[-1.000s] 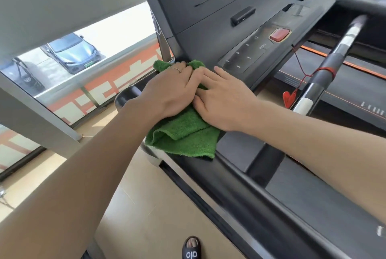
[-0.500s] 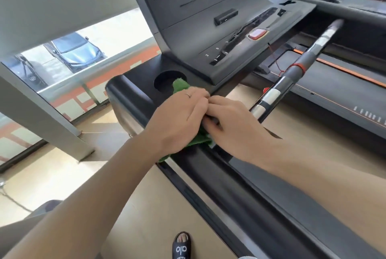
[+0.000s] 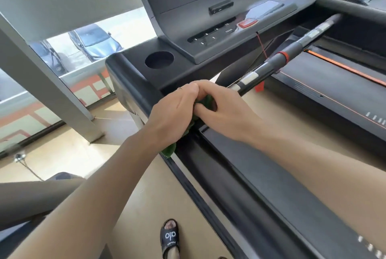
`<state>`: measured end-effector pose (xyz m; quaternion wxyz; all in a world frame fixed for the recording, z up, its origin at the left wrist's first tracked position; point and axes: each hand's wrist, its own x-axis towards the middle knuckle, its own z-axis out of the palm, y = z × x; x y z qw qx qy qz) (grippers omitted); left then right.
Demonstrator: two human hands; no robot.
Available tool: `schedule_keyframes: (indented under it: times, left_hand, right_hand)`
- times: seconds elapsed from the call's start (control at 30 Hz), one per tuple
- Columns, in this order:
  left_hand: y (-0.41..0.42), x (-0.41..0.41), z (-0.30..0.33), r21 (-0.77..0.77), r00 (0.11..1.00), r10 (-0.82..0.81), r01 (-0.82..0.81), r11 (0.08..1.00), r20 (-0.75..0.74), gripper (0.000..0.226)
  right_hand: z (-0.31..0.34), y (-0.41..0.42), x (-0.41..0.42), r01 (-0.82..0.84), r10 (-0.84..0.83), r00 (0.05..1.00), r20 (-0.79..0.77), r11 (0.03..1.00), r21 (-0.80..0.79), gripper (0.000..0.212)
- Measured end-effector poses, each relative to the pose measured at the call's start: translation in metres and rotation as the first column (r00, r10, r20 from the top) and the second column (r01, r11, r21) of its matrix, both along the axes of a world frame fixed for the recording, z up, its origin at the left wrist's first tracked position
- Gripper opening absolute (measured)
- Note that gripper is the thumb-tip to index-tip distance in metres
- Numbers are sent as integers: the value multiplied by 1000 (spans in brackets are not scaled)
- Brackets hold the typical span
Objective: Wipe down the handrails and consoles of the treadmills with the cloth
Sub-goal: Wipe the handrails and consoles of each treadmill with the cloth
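Note:
A green cloth (image 3: 169, 150) is wrapped over the black left handrail (image 3: 208, 166) of the treadmill, mostly hidden under my hands. My left hand (image 3: 173, 112) grips the cloth from the outer side of the rail. My right hand (image 3: 225, 110) curls its fingers on the cloth from the inner side, touching the left hand. The dark console (image 3: 208, 18) with its button strip and red stop button (image 3: 247, 23) rises beyond the hands. A round cup holder (image 3: 159, 59) sits in the tray just past them.
A centre grip bar with silver bands (image 3: 277, 62) runs to the right of my hands, a red safety cord (image 3: 262, 45) hanging by it. The neighbouring treadmill belt (image 3: 334, 83) lies at right. A grey pillar (image 3: 41, 74) and window stand at left. My sandalled foot (image 3: 170, 237) is below.
Both hands have slid with the cloth from the console tray back along the left handrail toward me. The cloth is now bunched and mostly hidden; the cup holder is uncovered.

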<state>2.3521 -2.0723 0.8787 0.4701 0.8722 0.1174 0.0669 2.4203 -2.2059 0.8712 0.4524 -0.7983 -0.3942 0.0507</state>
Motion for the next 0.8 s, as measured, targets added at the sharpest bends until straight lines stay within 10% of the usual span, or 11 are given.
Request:
schedule_keyframes:
  times: [0.07, 0.23, 0.4, 0.6, 0.8]
  left_hand:
    - [-4, 0, 6, -269, 998, 3, 12, 963, 56, 40]
    - [-4, 2, 10, -258, 956, 229, -178, 950, 182, 48]
    - [-11, 6, -8, 96, 931, 351, -361, 928, 101, 46]
    - [-12, 7, -12, 26, 887, 428, -439, 898, 175, 50]
    - [-10, 7, -14, 32, 885, 435, -445, 895, 164, 51]
  right_hand:
    - [4, -7, 1, 67, -68, 998, -18, 997, -29, 6]
    - [19, -27, 8, 213, -181, 959, -219, 968, 132, 13]
    - [-23, 1, 10, 75, 12, 961, 276, 950, -302, 51]
    - [-32, 28, 19, 53, 140, 882, 450, 919, -390, 69]
    - [-1, 46, 18, 167, 159, 902, 400, 727, -666, 20]
